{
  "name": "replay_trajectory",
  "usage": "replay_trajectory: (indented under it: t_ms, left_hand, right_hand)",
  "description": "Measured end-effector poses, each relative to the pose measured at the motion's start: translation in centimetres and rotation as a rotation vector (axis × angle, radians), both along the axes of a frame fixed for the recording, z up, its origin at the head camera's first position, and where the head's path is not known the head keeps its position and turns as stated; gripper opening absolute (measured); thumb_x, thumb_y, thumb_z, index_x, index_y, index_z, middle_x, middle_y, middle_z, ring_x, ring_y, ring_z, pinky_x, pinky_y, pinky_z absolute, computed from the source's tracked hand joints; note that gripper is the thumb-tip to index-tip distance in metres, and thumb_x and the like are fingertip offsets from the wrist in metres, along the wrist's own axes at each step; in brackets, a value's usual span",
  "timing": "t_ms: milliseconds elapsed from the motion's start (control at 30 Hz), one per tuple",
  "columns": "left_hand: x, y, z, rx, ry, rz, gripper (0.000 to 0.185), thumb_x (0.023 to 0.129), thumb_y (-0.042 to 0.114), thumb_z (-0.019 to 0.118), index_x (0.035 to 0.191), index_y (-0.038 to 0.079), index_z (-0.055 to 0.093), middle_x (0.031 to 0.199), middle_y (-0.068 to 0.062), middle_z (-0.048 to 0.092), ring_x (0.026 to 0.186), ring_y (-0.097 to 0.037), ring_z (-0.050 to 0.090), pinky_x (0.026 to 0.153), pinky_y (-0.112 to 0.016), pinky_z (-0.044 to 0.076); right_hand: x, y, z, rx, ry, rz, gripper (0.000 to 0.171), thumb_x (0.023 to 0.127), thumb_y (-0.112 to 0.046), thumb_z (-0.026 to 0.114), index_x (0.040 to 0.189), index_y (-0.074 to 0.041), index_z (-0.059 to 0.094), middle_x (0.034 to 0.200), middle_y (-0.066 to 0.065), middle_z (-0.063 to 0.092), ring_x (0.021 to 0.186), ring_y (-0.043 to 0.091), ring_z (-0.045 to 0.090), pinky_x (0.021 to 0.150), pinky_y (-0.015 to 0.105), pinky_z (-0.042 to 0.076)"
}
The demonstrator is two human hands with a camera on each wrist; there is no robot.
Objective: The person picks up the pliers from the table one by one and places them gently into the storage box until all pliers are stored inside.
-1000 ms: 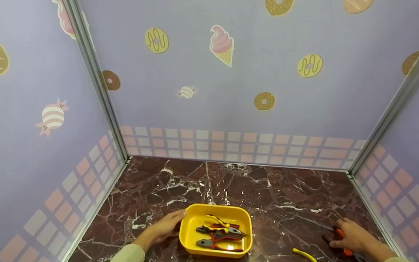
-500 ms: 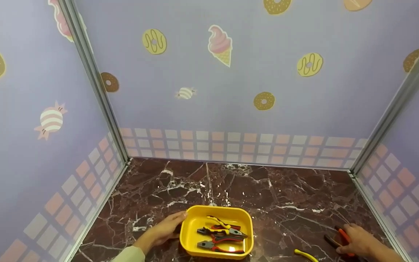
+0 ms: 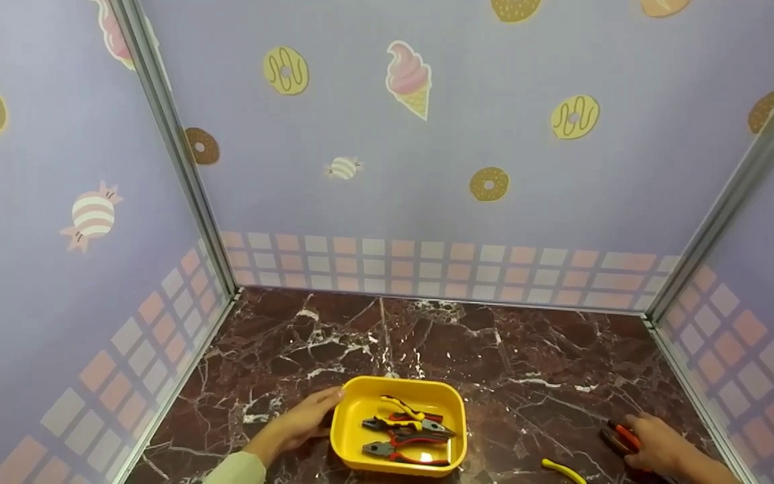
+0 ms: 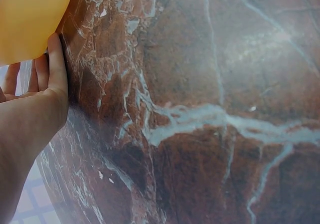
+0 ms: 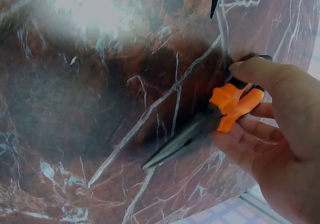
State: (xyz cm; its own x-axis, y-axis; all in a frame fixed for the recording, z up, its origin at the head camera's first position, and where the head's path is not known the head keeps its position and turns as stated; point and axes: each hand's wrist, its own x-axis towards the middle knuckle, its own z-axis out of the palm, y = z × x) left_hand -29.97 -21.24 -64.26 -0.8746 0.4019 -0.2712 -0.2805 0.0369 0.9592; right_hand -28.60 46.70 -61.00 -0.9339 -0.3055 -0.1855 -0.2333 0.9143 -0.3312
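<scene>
My right hand (image 3: pixel 656 444) grips needle-nose pliers (image 5: pixel 227 103) with orange and black handles, at the right of the marble-patterned table. In the right wrist view the thumb lies on one handle and the fingers bend around the other. The slim dark nose points away from the palm, close over the tabletop. My left hand (image 3: pixel 303 417) rests against the left side of a yellow bin (image 3: pixel 459 403), fingers extended along its wall. Inside the bin lie several pliers, among them yellow-and-black ones (image 3: pixel 400 423) and red-and-black combination pliers (image 3: pixel 387 450).
A curved yellow handle (image 3: pixel 564 469) lies between bin and right hand, cut off by the lower frame edge. A dark pointed tip (image 5: pixel 216 1) shows at the top of the right wrist view. Patterned walls (image 3: pixel 441 269) enclose the table (image 3: pixel 494 356) at back and sides.
The right hand has drawn in around the pliers, and their spread handles have come together. It has shifted slightly right and down. The left hand and bin stay in place.
</scene>
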Motion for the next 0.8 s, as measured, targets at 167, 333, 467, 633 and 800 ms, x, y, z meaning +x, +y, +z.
replay_trajectory:
  t_ms: [167, 333, 467, 633, 800]
  left_hand:
    - [0.0, -0.1, 0.0, -0.007, -0.013, 0.001, 0.068, 0.114, 0.043, 0.047, 0.162, -0.005, 0.034, 0.15, -0.026, 0.054, 0.129, -0.035, 0.061, 0.104, -0.056, 0.056]
    - [-0.1, 0.0, 0.1, -0.01, -0.028, -0.006, 0.07, 0.114, 0.045, 0.047, 0.163, -0.003, 0.033, 0.153, -0.025, 0.052, 0.131, -0.034, 0.06, 0.104, -0.054, 0.056]
    - [-0.1, 0.0, 0.1, -0.005, -0.018, -0.003, 0.069, 0.114, 0.044, 0.046, 0.162, -0.003, 0.034, 0.152, -0.026, 0.053, 0.13, -0.034, 0.061, 0.104, -0.054, 0.056]
    - [0.0, 0.1, 0.1, -0.009, -0.023, 0.001, 0.067, 0.114, 0.044, 0.047, 0.162, -0.003, 0.037, 0.15, -0.024, 0.055, 0.129, -0.032, 0.062, 0.104, -0.054, 0.056]
    - [0.1, 0.2, 0.3, -0.015, -0.013, -0.005, 0.065, 0.115, 0.043, 0.045, 0.161, -0.003, 0.039, 0.148, -0.024, 0.057, 0.129, -0.033, 0.062, 0.105, -0.054, 0.056]
  right_hand:
    - [-0.1, -0.6, 0.2, 0.043, 0.046, 0.023, 0.068, 0.069, -0.013, 0.088, 0.126, 0.015, 0.063, 0.107, 0.021, 0.067, 0.093, 0.039, 0.064, 0.076, 0.054, 0.057]
    - [-0.8, -1.7, 0.9, 0.048, 0.08, 0.042, 0.069, 0.071, -0.015, 0.088, 0.13, 0.01, 0.062, 0.115, 0.029, 0.066, 0.097, 0.045, 0.066, 0.077, 0.062, 0.057]
    - [-0.9, -3.2, 1.5, 0.005, 0.061, 0.054, 0.067, 0.07, -0.014, 0.088, 0.129, 0.005, 0.063, 0.109, 0.021, 0.066, 0.088, 0.035, 0.064, 0.07, 0.054, 0.056]
    - [-0.8, -5.6, 2.4, -0.005, 0.086, 0.113, 0.075, 0.069, -0.017, 0.09, 0.134, 0.008, 0.061, 0.115, 0.026, 0.065, 0.097, 0.042, 0.065, 0.076, 0.06, 0.056]
    - [-0.8, -7.1, 2.9, -0.009, 0.089, 0.132, 0.076, 0.071, -0.015, 0.09, 0.137, 0.009, 0.061, 0.13, 0.038, 0.06, 0.112, 0.056, 0.062, 0.083, 0.069, 0.055]
